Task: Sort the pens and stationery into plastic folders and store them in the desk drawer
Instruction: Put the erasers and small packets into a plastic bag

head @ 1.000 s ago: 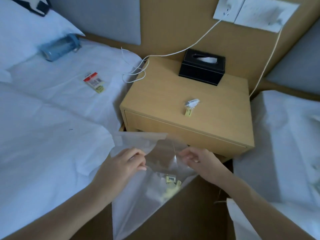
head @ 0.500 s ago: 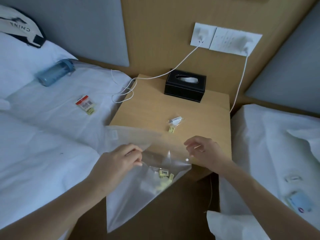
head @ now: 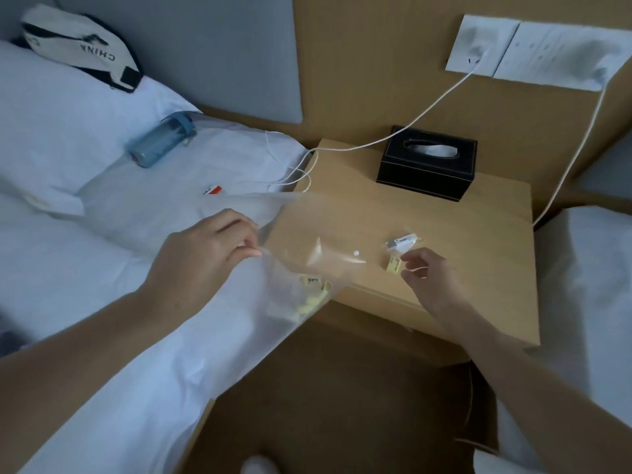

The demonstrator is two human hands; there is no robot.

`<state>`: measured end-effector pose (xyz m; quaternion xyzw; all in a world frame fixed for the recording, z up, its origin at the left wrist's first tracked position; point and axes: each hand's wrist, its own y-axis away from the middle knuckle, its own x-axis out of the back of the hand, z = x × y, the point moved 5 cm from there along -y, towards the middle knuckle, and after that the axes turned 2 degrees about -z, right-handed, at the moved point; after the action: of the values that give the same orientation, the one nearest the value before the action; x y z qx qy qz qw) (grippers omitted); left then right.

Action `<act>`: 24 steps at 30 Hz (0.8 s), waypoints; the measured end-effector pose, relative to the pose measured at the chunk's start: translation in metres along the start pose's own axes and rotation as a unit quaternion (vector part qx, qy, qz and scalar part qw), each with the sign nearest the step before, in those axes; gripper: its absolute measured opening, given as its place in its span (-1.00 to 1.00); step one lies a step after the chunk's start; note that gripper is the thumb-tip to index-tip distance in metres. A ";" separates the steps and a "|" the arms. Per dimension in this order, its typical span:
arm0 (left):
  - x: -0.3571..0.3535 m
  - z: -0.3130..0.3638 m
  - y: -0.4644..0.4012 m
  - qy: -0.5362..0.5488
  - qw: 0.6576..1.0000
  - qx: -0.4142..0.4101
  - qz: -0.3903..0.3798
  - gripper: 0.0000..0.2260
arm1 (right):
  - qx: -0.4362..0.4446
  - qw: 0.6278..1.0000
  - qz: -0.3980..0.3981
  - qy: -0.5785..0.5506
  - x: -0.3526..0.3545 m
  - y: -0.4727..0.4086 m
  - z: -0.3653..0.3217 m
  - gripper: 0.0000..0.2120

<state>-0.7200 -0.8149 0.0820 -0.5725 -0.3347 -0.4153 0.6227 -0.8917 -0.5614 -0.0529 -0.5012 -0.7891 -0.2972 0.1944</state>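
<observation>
1. The small packet [head: 400, 245] lies on the nightstand [head: 478, 234], just beyond the right hand [head: 431, 278], its fingers loosely curled and empty
2. The left hand [head: 205, 258] pinches the plastic folder [head: 301, 268] mouth, farther off
3. The packet's long axis runs left-right

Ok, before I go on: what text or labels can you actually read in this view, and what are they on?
"CHINA", seen upside down, on the black and white bag on the pillow.
Barcode sticker on the yellow items inside the plastic folder: too small to read.
Small packet and its yellow tag on the nightstand: blurred.
Red and white packet on the bed: unreadable.
</observation>
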 end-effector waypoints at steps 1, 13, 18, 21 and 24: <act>-0.003 -0.007 -0.002 -0.002 1.000 0.004 -0.001 -0.57 | -0.011 1.000 0.004 0.004 -0.006 -0.008 0.003 -0.80; -0.044 -0.069 -0.050 0.036 0.999 0.001 -0.015 -0.73 | -0.071 0.992 0.010 0.108 -0.031 -0.070 0.024 -0.60; -0.076 -0.077 -0.079 0.042 0.997 -0.049 -0.043 -0.70 | -0.092 0.989 -0.009 0.113 -0.047 -0.080 0.040 -0.57; -0.094 -0.078 -0.089 0.040 0.997 -0.050 -0.051 -0.70 | -0.089 0.988 -0.004 0.126 -0.055 -0.082 0.050 -0.55; -0.104 -0.075 -0.094 0.025 0.998 -0.040 -0.048 -0.74 | -0.057 0.986 -0.009 0.159 -0.059 -0.085 0.051 -0.55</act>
<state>-0.8542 -0.8753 0.0213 -0.5696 -0.3290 -0.4716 0.5872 -0.9443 -0.5948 -0.1501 -0.4504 -0.7345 -0.4195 0.2858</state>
